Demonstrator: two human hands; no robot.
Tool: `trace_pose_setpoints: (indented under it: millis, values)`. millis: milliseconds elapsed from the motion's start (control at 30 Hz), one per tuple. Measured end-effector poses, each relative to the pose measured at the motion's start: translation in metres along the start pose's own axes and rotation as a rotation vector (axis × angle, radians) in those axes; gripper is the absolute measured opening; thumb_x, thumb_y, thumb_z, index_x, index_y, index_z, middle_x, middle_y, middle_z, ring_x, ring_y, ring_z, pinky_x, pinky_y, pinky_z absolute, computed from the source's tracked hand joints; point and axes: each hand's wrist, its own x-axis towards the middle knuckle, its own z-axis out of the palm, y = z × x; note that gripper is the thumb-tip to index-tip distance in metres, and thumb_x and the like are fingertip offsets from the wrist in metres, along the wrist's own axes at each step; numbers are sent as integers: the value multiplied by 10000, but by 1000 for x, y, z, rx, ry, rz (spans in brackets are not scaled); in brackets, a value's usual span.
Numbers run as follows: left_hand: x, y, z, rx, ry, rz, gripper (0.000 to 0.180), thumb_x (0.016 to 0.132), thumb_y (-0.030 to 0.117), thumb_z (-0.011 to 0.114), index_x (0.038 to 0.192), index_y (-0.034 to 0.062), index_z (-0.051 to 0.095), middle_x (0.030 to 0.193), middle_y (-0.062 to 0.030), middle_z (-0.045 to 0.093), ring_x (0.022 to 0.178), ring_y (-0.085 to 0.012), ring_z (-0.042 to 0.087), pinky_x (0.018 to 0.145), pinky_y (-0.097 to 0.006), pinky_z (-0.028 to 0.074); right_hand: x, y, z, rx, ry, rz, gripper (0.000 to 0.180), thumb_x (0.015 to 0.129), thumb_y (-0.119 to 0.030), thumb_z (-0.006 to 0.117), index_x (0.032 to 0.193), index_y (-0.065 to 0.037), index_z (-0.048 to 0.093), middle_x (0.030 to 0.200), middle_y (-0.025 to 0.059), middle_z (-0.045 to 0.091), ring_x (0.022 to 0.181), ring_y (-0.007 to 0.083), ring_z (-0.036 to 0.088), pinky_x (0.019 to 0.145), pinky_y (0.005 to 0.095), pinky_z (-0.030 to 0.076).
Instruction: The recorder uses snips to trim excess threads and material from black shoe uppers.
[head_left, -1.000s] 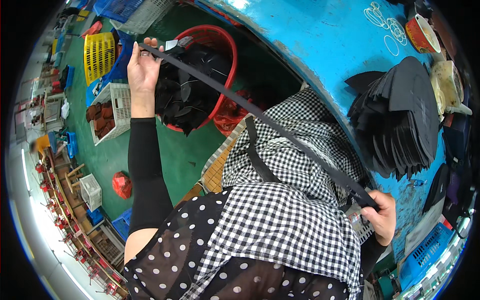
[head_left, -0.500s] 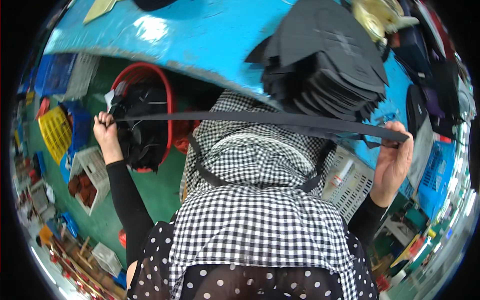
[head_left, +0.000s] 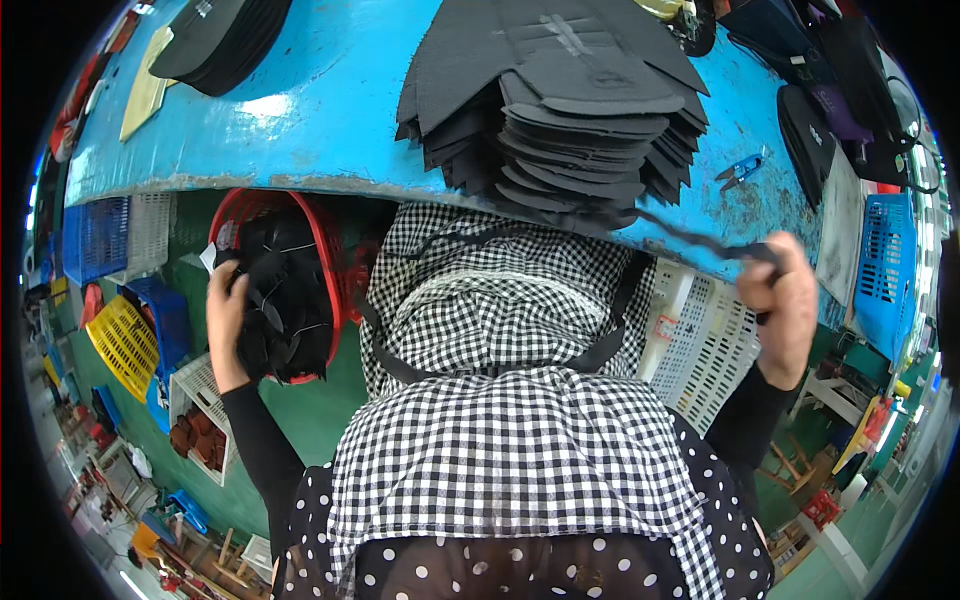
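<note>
My right hand [head_left: 785,310] is closed around a black strap [head_left: 690,237], some of it bunched in the fist. From there the strap runs left along the table edge, to below a tall stack of black flat cut pieces [head_left: 585,110]. My left hand [head_left: 227,320] is at the left rim of a red basket [head_left: 327,250], thumb and fingers apart, with no strap in it. Black pieces [head_left: 285,280] with thin pale ties fill the basket. The fingertips lie against the dark contents, so whether they touch a piece is unclear.
Blue-handled snips [head_left: 740,170] lie on the blue table [head_left: 330,130] right of the stack. Another black stack [head_left: 225,40] sits at the far left. A white perforated crate [head_left: 705,340] stands below the table edge, and a blue crate [head_left: 885,265] at the right.
The strap, stretched taut between both hands before, has left my left hand and slackened. My right hand has closed on it. My left hand has lowered beside the basket; the view has shifted.
</note>
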Motion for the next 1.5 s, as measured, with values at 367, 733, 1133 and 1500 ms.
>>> trace_pose_setpoints:
  millis: [367,733,1133,1500]
  values:
    - [-70,364,91,-401,-966,761,256,913,239,645,1044,24,596,651,-146,603,541,-307,588,515,-369,444,2,4,108,-289,-524,-369,80,859,-121,677,855,-57,628,663,78,607,564,241,625,504,323,484]
    - [-51,364,91,-647,-1474,561,521,1021,365,433,1348,-40,447,1164,-161,610,1000,-227,620,859,-368,482,-16,25,91,-112,-172,-414,216,705,12,763,909,-55,742,834,76,701,727,160,659,574,240,494]
    - [-28,392,39,-740,-874,209,197,1002,180,524,984,-1,601,837,-24,652,668,-37,535,583,-210,445,41,-10,51,-485,115,-964,224,704,5,707,914,-70,732,786,37,657,710,201,614,625,296,491]
    - [87,406,88,-784,-560,230,295,1011,303,508,1009,52,663,1411,-138,482,1259,-151,459,1011,-285,381,160,11,40,-132,-298,-9,723,1020,-499,337,1468,64,273,1534,200,297,1437,274,254,1171,324,182]
